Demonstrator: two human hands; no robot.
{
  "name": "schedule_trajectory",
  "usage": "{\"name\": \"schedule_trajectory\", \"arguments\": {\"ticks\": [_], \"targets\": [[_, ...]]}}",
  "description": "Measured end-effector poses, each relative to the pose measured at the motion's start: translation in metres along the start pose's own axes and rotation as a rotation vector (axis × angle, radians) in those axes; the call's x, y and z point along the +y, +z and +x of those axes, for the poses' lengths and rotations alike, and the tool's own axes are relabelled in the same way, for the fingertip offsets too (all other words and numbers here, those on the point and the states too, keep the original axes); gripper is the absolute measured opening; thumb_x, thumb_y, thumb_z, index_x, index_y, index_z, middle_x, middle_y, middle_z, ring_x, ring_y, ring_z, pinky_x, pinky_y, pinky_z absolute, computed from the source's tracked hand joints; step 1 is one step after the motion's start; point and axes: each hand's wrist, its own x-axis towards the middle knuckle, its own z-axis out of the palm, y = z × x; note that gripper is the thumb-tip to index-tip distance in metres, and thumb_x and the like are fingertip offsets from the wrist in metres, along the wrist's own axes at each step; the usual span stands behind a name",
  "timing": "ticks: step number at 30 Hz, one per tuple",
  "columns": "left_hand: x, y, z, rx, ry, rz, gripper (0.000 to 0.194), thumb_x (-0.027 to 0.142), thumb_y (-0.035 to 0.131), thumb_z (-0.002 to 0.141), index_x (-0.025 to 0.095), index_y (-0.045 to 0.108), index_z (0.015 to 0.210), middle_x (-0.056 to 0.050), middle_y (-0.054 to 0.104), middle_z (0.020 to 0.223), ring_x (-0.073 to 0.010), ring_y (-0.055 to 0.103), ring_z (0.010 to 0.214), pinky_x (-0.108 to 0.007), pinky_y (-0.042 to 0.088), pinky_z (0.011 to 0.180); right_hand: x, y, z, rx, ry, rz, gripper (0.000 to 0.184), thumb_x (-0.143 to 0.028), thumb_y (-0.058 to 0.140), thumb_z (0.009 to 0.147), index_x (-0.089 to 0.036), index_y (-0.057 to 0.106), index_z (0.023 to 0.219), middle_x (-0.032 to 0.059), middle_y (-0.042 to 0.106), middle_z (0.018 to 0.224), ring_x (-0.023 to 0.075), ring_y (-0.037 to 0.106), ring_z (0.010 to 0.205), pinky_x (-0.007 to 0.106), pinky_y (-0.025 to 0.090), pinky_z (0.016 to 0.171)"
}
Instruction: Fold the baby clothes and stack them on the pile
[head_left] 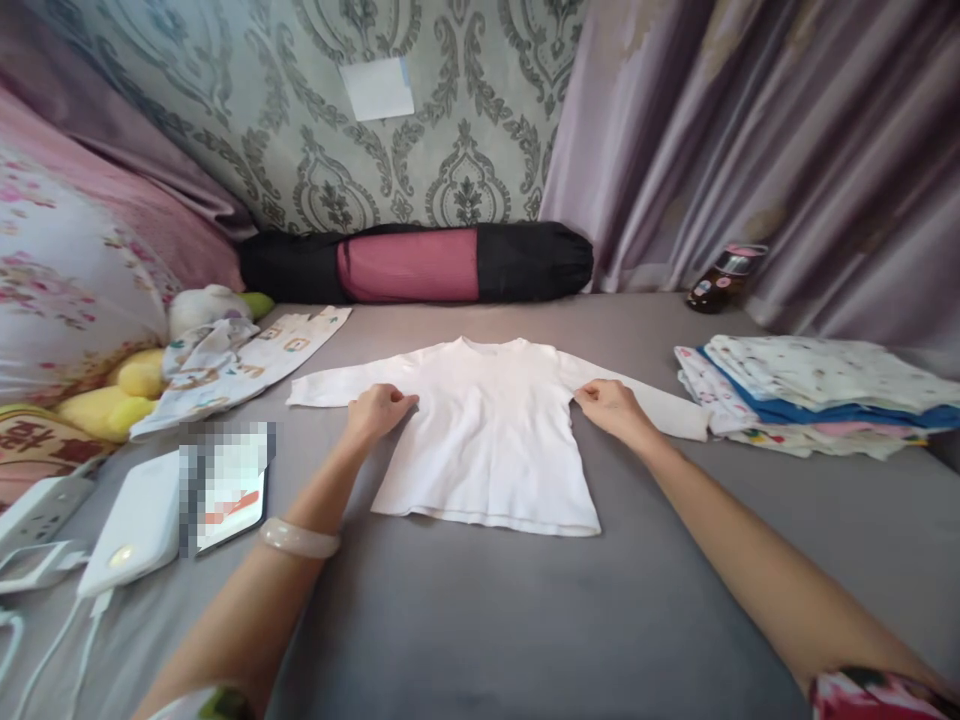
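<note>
A white long-sleeved shirt (487,430) lies spread on the grey bed sheet (480,610), its neck away from me and both sleeves stretched out sideways. My left hand (381,410), below a pale bangle on the wrist, pinches the shirt's edge near the left underarm. On the other side, my right hand (606,402) has its fingers closed on the edge by the right underarm. The hem lies nearest to me, slightly wavy, and soft wrinkles run down the body of the shirt.
A folded clothes stack (810,390) lies right, below a dark bottle (724,280). A black-and-pink rolled bag (409,264) lies along the wall. Left are a patterned garment (247,365), plush toys (112,400), a phone (232,490), a white power bank (139,520) with cables and a power strip (45,505).
</note>
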Motion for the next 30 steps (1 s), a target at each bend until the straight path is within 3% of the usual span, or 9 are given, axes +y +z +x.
{"name": "schedule_trajectory", "arguments": {"ticks": [5, 9, 18, 24, 30], "targets": [[0.012, 0.001, -0.004, -0.078, -0.073, -0.046, 0.044, 0.060, 0.055, 0.073, 0.019, 0.068, 0.079, -0.013, 0.072, 0.090, -0.0324, 0.065, 0.093, -0.036, 0.047, 0.072, -0.005, 0.000, -0.020, -0.028, 0.149, -0.060, 0.037, -0.043, 0.046, 0.086, -0.018, 0.072, 0.079, 0.0148, 0.072, 0.090, 0.0264, 0.066, 0.087, 0.029, 0.043, 0.066], [0.019, 0.003, -0.004, -0.106, -0.101, -0.089, 0.043, 0.057, 0.059, 0.070, 0.016, 0.069, 0.082, -0.015, 0.072, 0.091, -0.0322, 0.066, 0.092, -0.034, 0.048, 0.070, -0.015, 0.004, -0.027, -0.034, 0.169, -0.037, 0.041, -0.046, 0.045, 0.087, -0.017, 0.073, 0.080, 0.0170, 0.072, 0.091, 0.0276, 0.067, 0.088, 0.029, 0.044, 0.066], [0.027, 0.019, 0.000, -0.039, -0.176, -0.115, 0.042, 0.040, 0.063, 0.070, 0.013, 0.065, 0.102, -0.015, 0.072, 0.095, -0.0280, 0.067, 0.096, -0.029, 0.049, 0.072, -0.031, 0.022, -0.023, 0.004, 0.212, -0.055, 0.033, -0.037, 0.050, 0.086, -0.017, 0.073, 0.099, 0.0157, 0.071, 0.102, 0.0272, 0.067, 0.099, 0.029, 0.046, 0.074], [0.039, 0.014, -0.011, -0.007, -0.103, -0.066, 0.030, 0.026, 0.058, 0.074, 0.011, 0.066, 0.100, -0.018, 0.071, 0.100, -0.0293, 0.065, 0.100, -0.031, 0.049, 0.075, -0.037, 0.022, -0.032, 0.043, 0.151, -0.129, 0.035, -0.034, 0.042, 0.091, -0.014, 0.069, 0.102, 0.0175, 0.069, 0.106, 0.0291, 0.065, 0.102, 0.033, 0.047, 0.078], [0.051, 0.013, -0.032, 0.157, 0.033, 0.182, 0.030, 0.014, 0.043, 0.082, 0.009, 0.063, 0.104, -0.021, 0.067, 0.107, -0.0320, 0.060, 0.107, -0.037, 0.048, 0.081, -0.038, 0.021, -0.038, 0.094, 0.066, -0.257, 0.033, -0.029, 0.039, 0.095, -0.009, 0.061, 0.110, 0.0206, 0.068, 0.105, 0.0304, 0.065, 0.100, 0.036, 0.047, 0.081]]}}
